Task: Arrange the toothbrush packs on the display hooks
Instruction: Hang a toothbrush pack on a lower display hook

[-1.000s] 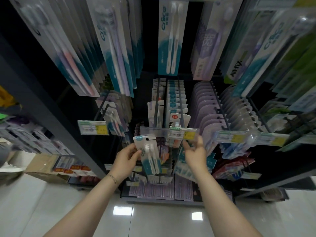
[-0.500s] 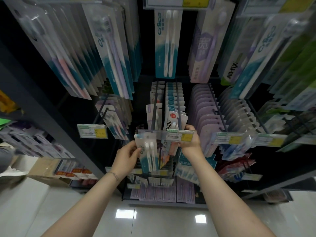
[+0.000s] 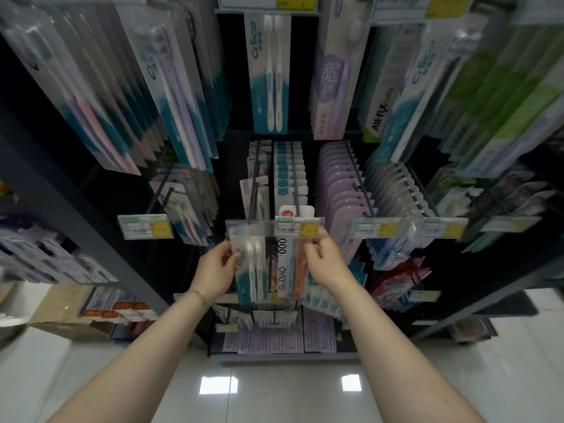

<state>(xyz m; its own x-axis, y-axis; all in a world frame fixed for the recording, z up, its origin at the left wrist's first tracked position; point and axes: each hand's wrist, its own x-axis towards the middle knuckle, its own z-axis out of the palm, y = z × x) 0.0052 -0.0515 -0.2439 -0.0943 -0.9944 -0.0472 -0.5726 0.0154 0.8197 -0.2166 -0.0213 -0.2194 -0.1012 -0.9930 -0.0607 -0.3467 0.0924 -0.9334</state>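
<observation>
Bare forearms (image 3: 143, 358) down to the left hand (image 3: 215, 270) and right hand (image 3: 327, 261). Thin chain bracelet (image 3: 199, 296) around the left wrist, with small reddish beads or links.

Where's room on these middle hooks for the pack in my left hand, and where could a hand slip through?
Left centre hook: bare rod for the held pack between its front pack and the clear tag holder. The dark gap left of it, bordered by the purple-pink packs, likely admits a hand. Crowded: the teal row, purple row and clear row.
</observation>
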